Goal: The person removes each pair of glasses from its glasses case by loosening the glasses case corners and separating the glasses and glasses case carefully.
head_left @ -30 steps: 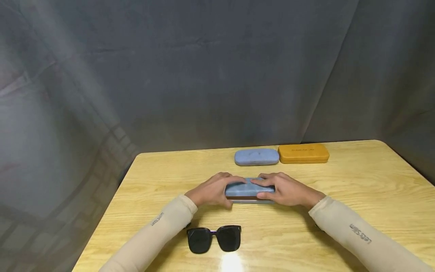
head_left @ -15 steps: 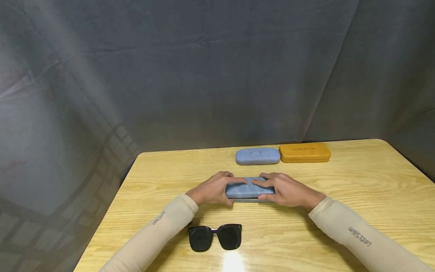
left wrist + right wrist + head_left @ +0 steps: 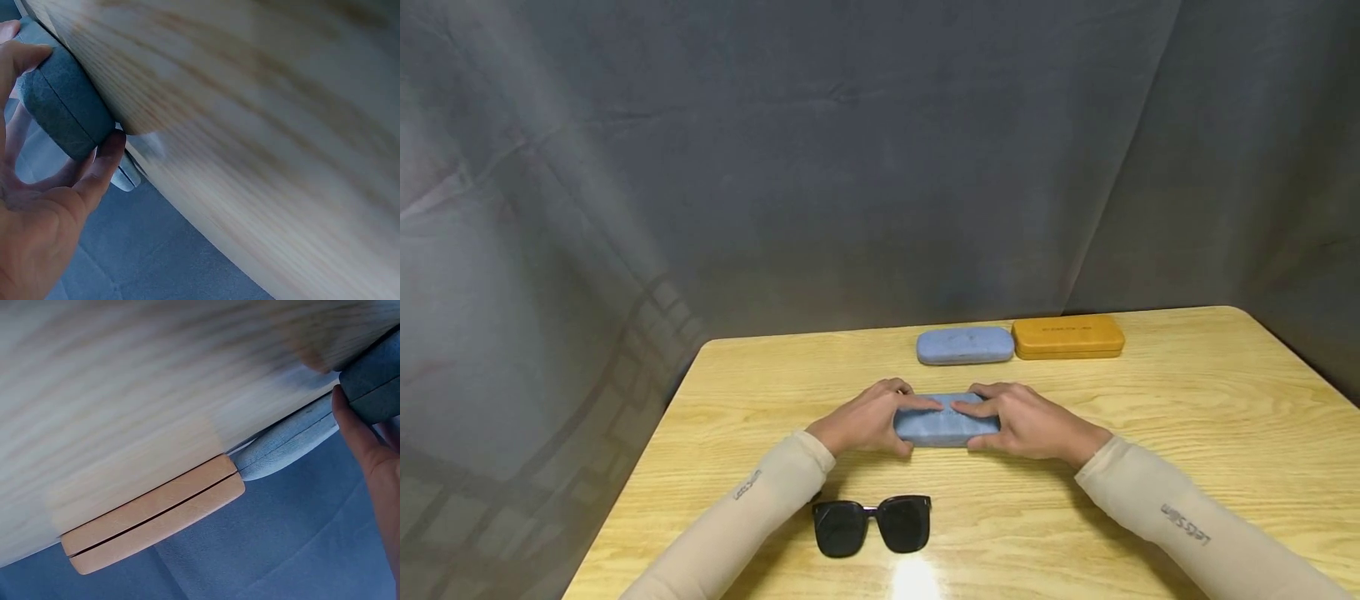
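Observation:
A blue glasses case (image 3: 946, 423) lies closed on the wooden table, between the two hands. My left hand (image 3: 871, 419) grips its left end, thumb at the near side and index finger across the lid. At the opposite end my right hand (image 3: 1028, 423) holds it the same way. In the left wrist view the case (image 3: 65, 100) shows a thin seam along its side, with fingertips pressed at its edges. Part of the case's end (image 3: 375, 381) shows in the right wrist view, beside the right hand (image 3: 375, 456). Black sunglasses (image 3: 872, 525) lie nearer the person.
Behind the hands, a periwinkle glasses case (image 3: 966, 346) and an orange glasses case (image 3: 1067, 337) sit side by side near the table's far edge. A grey cloth (image 3: 880, 167) hangs behind the table (image 3: 1210, 400).
The blue case's lid has come down: the gap along its front, wide one second ago and narrow half a second ago, is gone. Both hands have stayed at its ends.

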Demonstrator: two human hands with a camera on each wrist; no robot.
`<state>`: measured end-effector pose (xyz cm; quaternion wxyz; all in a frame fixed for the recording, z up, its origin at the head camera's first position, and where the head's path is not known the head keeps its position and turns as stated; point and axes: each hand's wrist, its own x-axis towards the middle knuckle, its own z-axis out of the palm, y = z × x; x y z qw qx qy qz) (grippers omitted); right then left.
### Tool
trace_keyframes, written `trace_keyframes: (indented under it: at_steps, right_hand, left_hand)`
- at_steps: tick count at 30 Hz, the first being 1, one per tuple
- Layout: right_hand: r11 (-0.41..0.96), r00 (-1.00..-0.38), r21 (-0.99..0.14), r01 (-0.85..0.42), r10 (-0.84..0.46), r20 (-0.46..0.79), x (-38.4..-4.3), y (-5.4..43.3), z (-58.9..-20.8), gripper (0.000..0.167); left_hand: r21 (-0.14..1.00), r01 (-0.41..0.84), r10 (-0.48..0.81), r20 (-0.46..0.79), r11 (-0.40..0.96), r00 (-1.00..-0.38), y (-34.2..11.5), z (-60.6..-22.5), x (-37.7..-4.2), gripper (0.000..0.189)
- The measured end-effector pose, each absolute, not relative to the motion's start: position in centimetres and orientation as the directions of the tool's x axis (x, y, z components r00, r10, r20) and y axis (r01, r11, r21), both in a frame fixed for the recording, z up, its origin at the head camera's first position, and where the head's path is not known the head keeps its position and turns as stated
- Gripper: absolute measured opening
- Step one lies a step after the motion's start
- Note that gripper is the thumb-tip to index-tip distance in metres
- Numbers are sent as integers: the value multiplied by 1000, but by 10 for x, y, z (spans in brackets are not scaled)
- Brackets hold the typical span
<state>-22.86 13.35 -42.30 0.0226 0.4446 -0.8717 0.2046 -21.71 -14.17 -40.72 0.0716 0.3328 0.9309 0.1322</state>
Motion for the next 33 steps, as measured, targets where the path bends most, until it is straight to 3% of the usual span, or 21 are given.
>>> trace_keyframes:
  at_steps: [9, 17, 26, 33]
  right_hand:
    - [550, -619, -293, -782, -740, 265, -227, 131, -424, 59]
    - [583, -600, -159, -797, -732, 325, -218, 139, -425, 55]
    - [569, -551, -74, -819, -745, 376, -210, 142, -430, 49]
    - [566, -536, -51, -823, -745, 397, -208, 140, -427, 40]
  left_hand:
    - [297, 603, 641, -46, 741, -766, -146, -405, -216, 68]
    - [257, 639, 668, -36, 725, -743, -147, -403, -212, 67]
    - [88, 653, 650, 57, 753, -757, -134, -402, -195, 58]
    - [36, 672, 665, 118, 739, -738, -133, -399, -193, 46]
